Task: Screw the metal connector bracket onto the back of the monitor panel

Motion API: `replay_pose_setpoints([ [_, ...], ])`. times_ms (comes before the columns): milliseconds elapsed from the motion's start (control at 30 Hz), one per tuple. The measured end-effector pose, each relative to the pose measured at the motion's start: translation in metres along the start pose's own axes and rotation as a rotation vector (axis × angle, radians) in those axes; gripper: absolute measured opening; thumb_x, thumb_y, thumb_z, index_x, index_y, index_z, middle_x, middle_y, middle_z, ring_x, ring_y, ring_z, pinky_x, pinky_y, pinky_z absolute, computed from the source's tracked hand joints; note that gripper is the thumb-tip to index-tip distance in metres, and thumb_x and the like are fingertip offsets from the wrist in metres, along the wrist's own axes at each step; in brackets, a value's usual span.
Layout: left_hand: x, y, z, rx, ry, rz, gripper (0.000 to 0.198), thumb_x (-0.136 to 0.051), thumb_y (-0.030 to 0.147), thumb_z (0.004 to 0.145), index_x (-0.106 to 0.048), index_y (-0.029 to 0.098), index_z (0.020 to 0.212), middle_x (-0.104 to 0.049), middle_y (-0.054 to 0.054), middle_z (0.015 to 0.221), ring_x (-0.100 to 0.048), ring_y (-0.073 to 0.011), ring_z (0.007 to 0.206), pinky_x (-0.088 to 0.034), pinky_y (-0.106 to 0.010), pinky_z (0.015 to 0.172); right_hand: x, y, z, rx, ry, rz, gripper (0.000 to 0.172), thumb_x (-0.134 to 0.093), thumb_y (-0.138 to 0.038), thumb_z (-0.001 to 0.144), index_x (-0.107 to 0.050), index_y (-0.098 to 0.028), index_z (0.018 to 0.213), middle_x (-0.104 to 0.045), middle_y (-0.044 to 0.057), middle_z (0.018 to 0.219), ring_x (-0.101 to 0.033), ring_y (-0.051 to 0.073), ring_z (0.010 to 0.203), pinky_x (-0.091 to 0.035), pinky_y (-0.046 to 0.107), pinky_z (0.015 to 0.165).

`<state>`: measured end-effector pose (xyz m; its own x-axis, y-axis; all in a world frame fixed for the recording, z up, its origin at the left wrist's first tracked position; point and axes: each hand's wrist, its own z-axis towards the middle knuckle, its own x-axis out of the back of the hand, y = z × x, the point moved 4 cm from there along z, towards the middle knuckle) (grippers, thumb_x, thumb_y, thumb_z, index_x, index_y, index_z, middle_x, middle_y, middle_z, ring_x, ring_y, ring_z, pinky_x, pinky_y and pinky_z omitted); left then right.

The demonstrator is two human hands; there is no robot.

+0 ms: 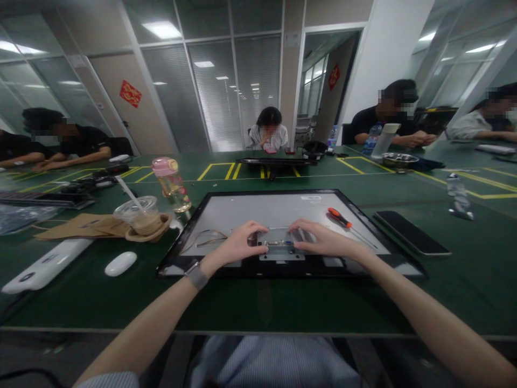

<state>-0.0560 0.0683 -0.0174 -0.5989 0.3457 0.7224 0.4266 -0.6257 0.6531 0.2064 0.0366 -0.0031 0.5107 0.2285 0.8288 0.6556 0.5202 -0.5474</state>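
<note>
A flat display panel (278, 207) with a black frame and pale back lies on the table before me. A small metal port bracket (278, 253) with a row of connectors, one of them blue, sits at the middle of its near edge. My left hand (242, 241) holds the bracket's left end between thumb and fingers. At the right end my right hand (319, 238) grips it in the same way. An orange-and-black screwdriver (340, 217) rests on the panel, right of my right hand. Thin wires (205, 237) lie on the panel left of my left hand.
To the left stand a pink-lidded bottle (170, 183), an iced drink cup (139, 215), a white earbud case (120, 264) and a white power bank (46, 267). A dark phone (410, 231) lies to the right. Several people sit around the green table (262, 310).
</note>
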Motion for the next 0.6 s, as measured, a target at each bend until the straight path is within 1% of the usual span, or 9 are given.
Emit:
replay_pose_setpoints([
  [133,-0.004,0.003,-0.001,0.002,0.013,0.053,0.043,-0.078,0.038,0.092,-0.067,0.021,0.13,-0.064,-0.009,0.126,-0.064,-0.0183,0.088,-0.056,-0.036,0.086,-0.006,-0.003,0.001,0.057,0.019,0.013,0.039,-0.067,-0.045,0.095,-0.065,-0.025,0.129,-0.067,0.012,0.135,-0.065,0.032,0.125,-0.05,0.052,0.111],
  [200,-0.005,0.004,-0.001,-0.003,0.014,0.099,0.044,-0.077,0.038,0.093,-0.066,0.021,0.132,-0.063,-0.01,0.128,-0.066,-0.0191,0.09,-0.057,-0.036,0.087,-0.008,-0.004,0.002,0.067,0.033,0.013,0.037,-0.068,-0.042,0.095,-0.065,-0.026,0.128,-0.066,0.012,0.136,-0.065,0.032,0.125,-0.05,0.053,0.112],
  [267,-0.006,0.005,-0.002,-0.026,0.016,0.144,0.043,-0.076,0.039,0.095,-0.066,0.022,0.133,-0.063,-0.01,0.132,-0.068,-0.0216,0.098,-0.058,-0.038,0.091,-0.011,-0.004,0.002,0.068,0.051,0.008,0.034,-0.068,-0.04,0.095,-0.064,-0.025,0.125,-0.066,0.013,0.136,-0.065,0.032,0.124,-0.051,0.053,0.111],
  [333,-0.007,0.007,-0.002,-0.066,0.026,0.193,0.041,-0.076,0.037,0.096,-0.066,0.023,0.133,-0.061,-0.011,0.136,-0.068,-0.0254,0.112,-0.057,-0.041,0.1,-0.013,-0.005,0.003,0.07,0.071,-0.001,0.031,-0.068,-0.039,0.095,-0.063,-0.024,0.122,-0.065,0.013,0.135,-0.066,0.032,0.122,-0.052,0.053,0.109],
  [433,-0.009,0.01,-0.001,-0.127,0.034,0.265,0.037,-0.076,0.033,0.096,-0.068,0.023,0.131,-0.06,-0.012,0.141,-0.062,-0.0301,0.13,-0.051,-0.046,0.113,-0.017,-0.007,0.004,0.073,0.092,-0.014,0.028,-0.068,-0.037,0.094,-0.062,-0.023,0.119,-0.064,0.013,0.132,-0.066,0.032,0.119,-0.053,0.051,0.107],
  [500,-0.01,0.012,0.0,-0.153,0.027,0.284,0.034,-0.076,0.032,0.097,-0.069,0.022,0.129,-0.06,-0.012,0.14,-0.061,-0.0306,0.132,-0.05,-0.047,0.114,-0.018,-0.009,0.004,0.069,0.093,-0.018,0.027,-0.068,-0.036,0.094,-0.061,-0.023,0.117,-0.064,0.013,0.129,-0.066,0.031,0.117,-0.053,0.05,0.105],
  [600,-0.012,0.012,0.001,-0.176,0.013,0.266,0.031,-0.074,0.031,0.099,-0.07,0.022,0.128,-0.062,-0.012,0.136,-0.063,-0.0285,0.127,-0.052,-0.045,0.112,-0.018,-0.012,0.004,0.051,0.087,-0.026,0.027,-0.068,-0.035,0.095,-0.06,-0.023,0.117,-0.063,0.013,0.129,-0.067,0.03,0.115,-0.054,0.049,0.104],
])
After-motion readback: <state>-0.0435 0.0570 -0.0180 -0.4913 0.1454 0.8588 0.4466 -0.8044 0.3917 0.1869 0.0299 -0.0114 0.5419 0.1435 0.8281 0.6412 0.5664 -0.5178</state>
